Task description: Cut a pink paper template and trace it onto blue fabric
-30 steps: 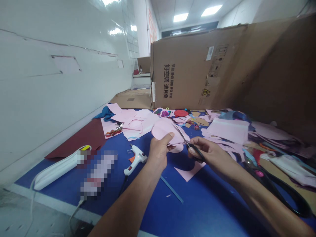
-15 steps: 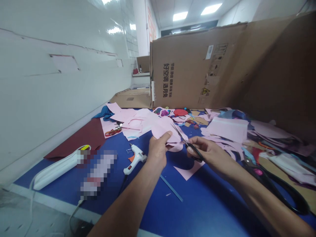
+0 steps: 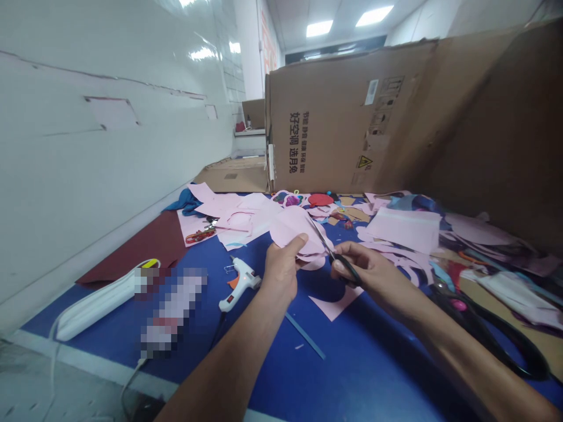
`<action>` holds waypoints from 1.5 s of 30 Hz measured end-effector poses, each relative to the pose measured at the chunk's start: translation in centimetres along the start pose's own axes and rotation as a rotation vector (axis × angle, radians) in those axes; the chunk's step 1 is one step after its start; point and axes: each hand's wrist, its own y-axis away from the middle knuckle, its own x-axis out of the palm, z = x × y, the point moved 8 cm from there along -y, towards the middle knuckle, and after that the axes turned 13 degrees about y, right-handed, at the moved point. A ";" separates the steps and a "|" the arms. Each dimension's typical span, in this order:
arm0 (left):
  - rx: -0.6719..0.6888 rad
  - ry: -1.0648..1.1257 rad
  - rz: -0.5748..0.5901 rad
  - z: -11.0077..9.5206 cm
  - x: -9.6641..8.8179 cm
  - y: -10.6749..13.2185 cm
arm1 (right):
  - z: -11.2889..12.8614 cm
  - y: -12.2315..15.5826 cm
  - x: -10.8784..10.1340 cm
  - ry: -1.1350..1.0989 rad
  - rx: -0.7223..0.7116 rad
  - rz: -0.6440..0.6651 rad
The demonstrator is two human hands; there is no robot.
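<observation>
My left hand (image 3: 281,266) pinches a pink sheet (image 3: 292,224) with rounded, cut edges, thumb on top, held above the blue table. In my right hand (image 3: 358,265) is a pair of scissors (image 3: 324,235) with black handles, its fingers wrapped round the loops. The blades point up and left and lie against the right part of the pink sheet. Below the hands a curved pink offcut (image 3: 335,303) rests on the table, near a thin blue strip (image 3: 305,335).
A white glue gun (image 3: 237,284) lies left of my left forearm, beside a power strip (image 3: 105,299) with a cord. Pink scraps (image 3: 402,228) are heaped at right, near large black-handled shears (image 3: 492,328). A tall cardboard box (image 3: 334,129) stands behind, with a dark red sheet (image 3: 136,252) at left.
The scissor blades look closer together, and the pink sheet's edge beside them has shifted slightly. Both hands stay in nearly the same place.
</observation>
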 end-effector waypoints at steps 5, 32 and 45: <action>0.007 -0.001 -0.001 -0.1 0.0 0.0 | 0.3 0.0 0.0 0.002 0.012 -0.014; 0.023 -0.014 0.009 -0.3 -0.3 -0.3 | 0.8 0.4 0.2 0.020 0.042 0.004; 0.001 -0.020 0.011 -0.2 -0.1 -0.2 | 1.2 0.5 0.3 0.061 0.037 0.003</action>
